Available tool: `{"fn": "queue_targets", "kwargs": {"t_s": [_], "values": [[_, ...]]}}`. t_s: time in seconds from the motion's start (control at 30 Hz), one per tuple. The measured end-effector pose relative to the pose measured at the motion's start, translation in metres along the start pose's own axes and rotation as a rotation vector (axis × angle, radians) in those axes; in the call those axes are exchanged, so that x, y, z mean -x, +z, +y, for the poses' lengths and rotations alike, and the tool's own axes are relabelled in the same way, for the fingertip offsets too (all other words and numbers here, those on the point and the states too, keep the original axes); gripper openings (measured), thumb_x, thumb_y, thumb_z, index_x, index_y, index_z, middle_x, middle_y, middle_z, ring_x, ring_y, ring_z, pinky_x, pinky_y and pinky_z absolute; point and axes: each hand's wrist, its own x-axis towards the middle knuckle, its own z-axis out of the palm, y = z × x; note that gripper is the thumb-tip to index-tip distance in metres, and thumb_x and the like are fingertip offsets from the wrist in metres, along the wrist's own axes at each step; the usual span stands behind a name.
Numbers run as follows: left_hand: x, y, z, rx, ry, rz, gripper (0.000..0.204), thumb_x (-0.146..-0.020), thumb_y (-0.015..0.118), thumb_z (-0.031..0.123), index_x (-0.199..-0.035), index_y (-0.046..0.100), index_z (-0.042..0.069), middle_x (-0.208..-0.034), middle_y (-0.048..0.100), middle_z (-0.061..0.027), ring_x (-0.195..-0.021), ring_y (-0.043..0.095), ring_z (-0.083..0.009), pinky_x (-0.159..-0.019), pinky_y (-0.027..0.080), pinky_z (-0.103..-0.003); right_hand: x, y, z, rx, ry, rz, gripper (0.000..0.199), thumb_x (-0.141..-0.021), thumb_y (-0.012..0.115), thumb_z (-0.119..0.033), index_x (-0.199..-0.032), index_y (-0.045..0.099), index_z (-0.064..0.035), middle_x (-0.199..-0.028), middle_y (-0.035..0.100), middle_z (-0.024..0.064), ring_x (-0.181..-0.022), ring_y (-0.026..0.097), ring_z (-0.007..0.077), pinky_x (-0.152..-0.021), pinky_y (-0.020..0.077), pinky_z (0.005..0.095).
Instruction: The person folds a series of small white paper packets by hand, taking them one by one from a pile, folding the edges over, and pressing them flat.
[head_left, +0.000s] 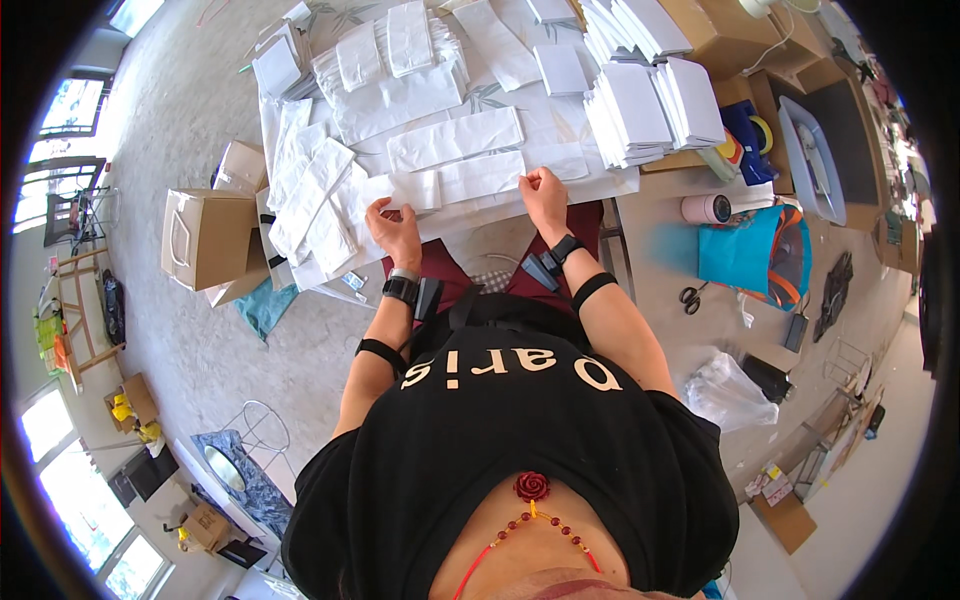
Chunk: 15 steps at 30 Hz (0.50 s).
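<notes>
A flat white paper bag lies across the near edge of the table. My left hand pinches its left end with closed fingers. At the bag's right end, my right hand presses down with the fingers curled on the paper. A second flat white bag lies just beyond it. Both wrists wear dark bands.
Stacks of folded white bags stand at the right of the table, with loose ones heaped at the left. Cardboard boxes sit on the floor to the left. A blue bag, scissors and a tape roll lie to the right.
</notes>
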Motion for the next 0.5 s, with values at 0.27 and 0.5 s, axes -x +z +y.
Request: {"fn": "queue_targets", "kwargs": {"t_s": [0.27,0.5], "values": [[-0.0006,0.0005,-0.0021,-0.030,0.032,0.012,0.038,-0.082,0.078,0.004,-0.115,0.059,0.002,-0.105,0.059,-0.0092,-0.083,0.063,-0.0171,-0.078,0.054,-0.032,-0.0015,0.0013,0.0034,-0.003,0.012,0.001,0.023,-0.090,0.073,-0.024,-0.087,0.067,-0.0017,-0.079,0.072,0.0144,-0.076,0.070,0.0349,-0.072,0.0538,0.0454],[0.0009,-0.0014,0.0040,0.001,0.012,0.024,0.041,-0.079,0.079,0.003,-0.114,0.058,0.001,-0.107,0.055,-0.0126,-0.087,0.061,-0.0229,-0.081,0.053,-0.036,-0.0007,-0.0047,-0.0012,-0.020,0.038,0.005,0.024,-0.089,0.074,-0.025,-0.089,0.067,-0.0022,-0.079,0.072,0.0142,-0.076,0.070,0.0351,-0.072,0.0541,0.0453]]}}
